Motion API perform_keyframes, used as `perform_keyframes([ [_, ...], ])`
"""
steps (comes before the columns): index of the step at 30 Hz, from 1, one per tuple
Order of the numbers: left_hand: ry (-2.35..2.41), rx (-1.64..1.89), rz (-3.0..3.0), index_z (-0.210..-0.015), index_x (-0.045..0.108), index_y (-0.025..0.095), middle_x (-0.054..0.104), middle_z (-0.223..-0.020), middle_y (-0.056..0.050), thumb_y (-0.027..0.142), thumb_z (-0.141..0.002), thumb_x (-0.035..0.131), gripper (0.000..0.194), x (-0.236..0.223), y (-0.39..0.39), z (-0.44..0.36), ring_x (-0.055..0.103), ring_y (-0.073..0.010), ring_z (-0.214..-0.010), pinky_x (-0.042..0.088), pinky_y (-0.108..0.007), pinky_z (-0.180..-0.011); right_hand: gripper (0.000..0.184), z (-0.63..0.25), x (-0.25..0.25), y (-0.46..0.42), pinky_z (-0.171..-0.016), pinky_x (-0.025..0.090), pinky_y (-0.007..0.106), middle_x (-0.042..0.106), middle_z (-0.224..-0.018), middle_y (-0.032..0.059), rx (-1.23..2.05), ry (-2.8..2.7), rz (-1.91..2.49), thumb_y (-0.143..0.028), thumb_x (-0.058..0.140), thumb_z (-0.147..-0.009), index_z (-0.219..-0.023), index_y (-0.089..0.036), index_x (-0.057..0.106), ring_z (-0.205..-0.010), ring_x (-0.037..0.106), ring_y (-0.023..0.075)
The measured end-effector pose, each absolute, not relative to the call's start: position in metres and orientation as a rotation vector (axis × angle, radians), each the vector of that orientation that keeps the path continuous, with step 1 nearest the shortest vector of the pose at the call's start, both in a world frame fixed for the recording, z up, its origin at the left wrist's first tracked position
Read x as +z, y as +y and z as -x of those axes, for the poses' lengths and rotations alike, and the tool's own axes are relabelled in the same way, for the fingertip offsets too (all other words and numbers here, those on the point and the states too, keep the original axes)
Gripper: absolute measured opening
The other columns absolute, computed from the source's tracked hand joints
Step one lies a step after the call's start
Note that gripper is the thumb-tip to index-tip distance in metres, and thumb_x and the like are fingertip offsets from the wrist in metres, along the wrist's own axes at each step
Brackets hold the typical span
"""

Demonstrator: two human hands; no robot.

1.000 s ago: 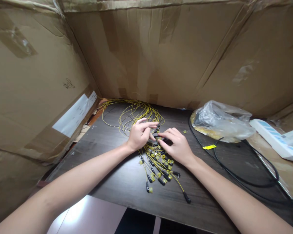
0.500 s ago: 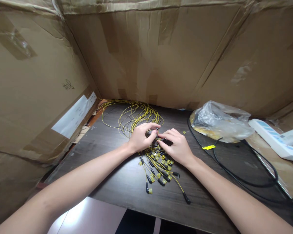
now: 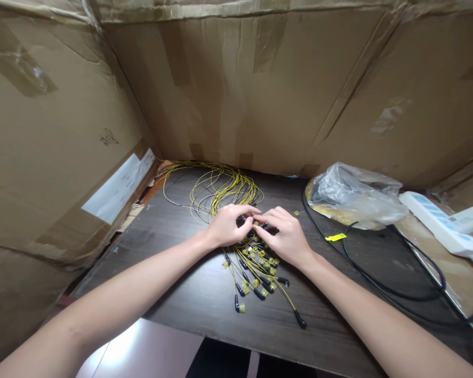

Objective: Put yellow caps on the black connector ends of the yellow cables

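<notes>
My left hand (image 3: 229,226) and my right hand (image 3: 281,233) meet fingertip to fingertip above a bundle of thin yellow cables. Both are closed in a pinch. A dark cable connector with a bit of yellow shows between the left fingers, mostly hidden. What the right thumb and forefinger pinch is too small to make out. Below the hands, several black connectors (image 3: 299,318) fan out on the dark table (image 3: 181,283). Many have small clear-yellow caps (image 3: 242,308) at their ends. Behind my left hand lie the loops of yellow cable (image 3: 236,184).
Cardboard walls (image 3: 228,94) enclose the table's back and left. At right are a clear plastic bag (image 3: 355,197), a black cord (image 3: 378,283) with a yellow tag (image 3: 336,237), and a white power strip (image 3: 437,223). A loose yellow piece (image 3: 296,213) lies right of the hands.
My left fingers have curled down slightly, the forefinger dropping closer to the right fingertips. The view has shifted a little; the cables lie as before.
</notes>
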State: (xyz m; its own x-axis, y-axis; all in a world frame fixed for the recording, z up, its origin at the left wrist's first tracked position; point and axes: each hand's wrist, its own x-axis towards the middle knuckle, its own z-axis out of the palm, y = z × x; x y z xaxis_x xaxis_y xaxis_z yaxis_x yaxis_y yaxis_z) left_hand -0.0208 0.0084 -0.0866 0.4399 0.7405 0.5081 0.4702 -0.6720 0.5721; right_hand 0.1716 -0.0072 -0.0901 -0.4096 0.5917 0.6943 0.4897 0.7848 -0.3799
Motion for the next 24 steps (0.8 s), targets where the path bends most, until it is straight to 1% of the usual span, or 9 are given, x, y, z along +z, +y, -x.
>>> perform_keyframes([
  [3,0.965,1.1,-2.341,-0.116,0.068,0.014,0.075,-0.106,-0.009,0.017,-0.088,0.053,0.032,-0.085,0.0085,0.0216,0.071,-0.0218,-0.097,0.054,-0.038,-0.092,0.012,-0.1726,-0.0904,-0.0068,-0.072,0.05,0.035,0.073,-0.086,0.0049,0.132,-2.085,0.843,-0.022,0.064,-0.091,-0.099,-0.02,0.072,-0.078,0.061,0.0203],
  [6,0.928,1.081,-2.337,-0.13,0.059,0.014,0.074,-0.099,-0.008,0.014,-0.088,0.051,0.043,-0.0827,0.0078,0.022,0.069,-0.0195,-0.09,0.054,-0.035,-0.088,0.013,-0.1731,-0.0905,-0.0077,-0.074,0.048,0.035,0.071,-0.085,0.0054,0.095,-2.11,0.911,-0.025,0.063,-0.091,-0.1,-0.019,0.07,-0.08,0.059,0.0214],
  [8,0.902,1.062,-2.341,-0.136,0.055,0.015,0.072,-0.096,-0.007,0.012,-0.088,0.051,0.048,-0.0817,0.0071,0.0221,0.067,-0.0177,-0.085,0.054,-0.033,-0.084,0.013,-0.1729,-0.0898,-0.009,-0.073,0.047,0.035,0.069,-0.084,0.0058,0.043,-2.143,0.951,-0.027,0.062,-0.092,-0.097,-0.018,0.068,-0.08,0.057,0.0219],
  [10,0.871,1.044,-2.354,-0.138,0.054,0.015,0.071,-0.096,-0.006,0.011,-0.088,0.05,0.051,-0.0816,0.0066,0.0224,0.065,-0.0171,-0.084,0.053,-0.033,-0.084,0.014,-0.1727,-0.0888,-0.0102,-0.071,0.045,0.035,0.067,-0.082,0.0063,-0.025,-2.182,0.979,-0.029,0.06,-0.092,-0.091,-0.017,0.067,-0.079,0.055,0.022],
  [13,0.84,1.023,-2.382,-0.14,0.053,0.017,0.07,-0.097,-0.007,0.012,-0.09,0.048,0.05,-0.0822,0.0062,0.0231,0.063,-0.0181,-0.089,0.051,-0.035,-0.087,0.02,-0.1726,-0.0877,-0.011,-0.07,0.043,0.035,0.065,-0.08,0.0073,-0.106,-2.248,1.007,-0.032,0.056,-0.094,-0.084,-0.017,0.064,-0.077,0.054,0.022],
  [15,0.826,1.001,-2.409,-0.141,0.052,0.018,0.07,-0.098,-0.007,0.012,-0.091,0.046,0.05,-0.0824,0.006,0.0236,0.061,-0.0189,-0.09,0.049,-0.036,-0.087,0.022,-0.1727,-0.0879,-0.011,-0.072,0.043,0.035,0.065,-0.081,0.0082,-0.124,-2.293,1.022,-0.032,0.054,-0.095,-0.085,-0.016,0.064,-0.077,0.053,0.0224],
  [20,0.804,0.953,-2.465,-0.144,0.05,0.018,0.07,-0.098,-0.006,0.012,-0.09,0.045,0.054,-0.0819,0.0059,0.0235,0.058,-0.0197,-0.089,0.048,-0.036,-0.086,0.02,-0.1731,-0.0892,-0.0106,-0.075,0.042,0.035,0.068,-0.087,0.0093,-0.085,-2.372,1.007,-0.03,0.052,-0.096,-0.096,-0.015,0.065,-0.082,0.055,0.023],
  [24,0.814,0.941,-2.461,-0.145,0.049,0.019,0.069,-0.095,-0.006,0.012,-0.09,0.045,0.055,-0.0824,0.0069,0.0231,0.057,-0.0197,-0.089,0.047,-0.036,-0.087,0.022,-0.1735,-0.0889,-0.0103,-0.072,0.039,0.035,0.067,-0.083,0.0082,-0.107,-2.425,1.01,-0.031,0.051,-0.097,-0.09,-0.016,0.064,-0.08,0.054,0.0225],
])
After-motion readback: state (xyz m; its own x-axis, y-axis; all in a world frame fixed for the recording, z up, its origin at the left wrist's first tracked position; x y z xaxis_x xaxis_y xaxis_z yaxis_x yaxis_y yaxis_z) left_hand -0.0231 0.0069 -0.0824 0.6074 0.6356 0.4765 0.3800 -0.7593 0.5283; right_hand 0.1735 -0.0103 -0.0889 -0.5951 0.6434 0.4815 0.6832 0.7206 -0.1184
